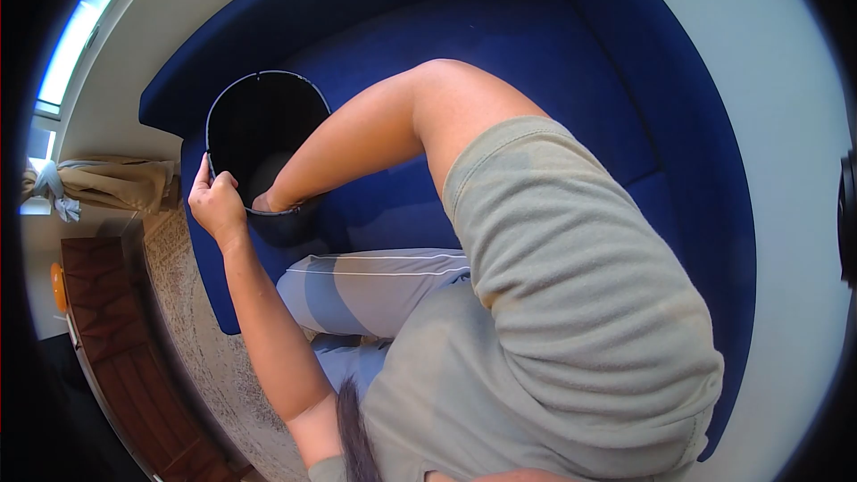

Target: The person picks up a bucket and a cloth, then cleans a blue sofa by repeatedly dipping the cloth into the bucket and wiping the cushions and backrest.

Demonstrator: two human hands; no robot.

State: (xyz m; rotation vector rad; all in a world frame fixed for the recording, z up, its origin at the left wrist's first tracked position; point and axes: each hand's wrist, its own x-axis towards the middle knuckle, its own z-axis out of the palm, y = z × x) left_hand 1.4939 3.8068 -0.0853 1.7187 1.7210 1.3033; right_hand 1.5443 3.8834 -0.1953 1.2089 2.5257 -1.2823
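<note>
A round black bin point(259, 120) with a thin pale rim rests on the blue sofa, its opening facing me. My left hand point(217, 205) grips the near left part of the rim, with the thumb and fingers closed on its edge. Across from it, my right arm bends down into the opening. Only the back part of my right hand point(266, 200) shows, low inside by the near wall. Its fingers are hidden in the dark interior, so what they touch cannot be seen.
The blue sofa point(500, 45) extends behind and to the right of the bin. My legs in grey-and-blue trousers point(375, 290) are close below it. To the left are a tied beige curtain point(116, 183), a patterned rug point(183, 277) and a dark brown wooden cabinet point(134, 366).
</note>
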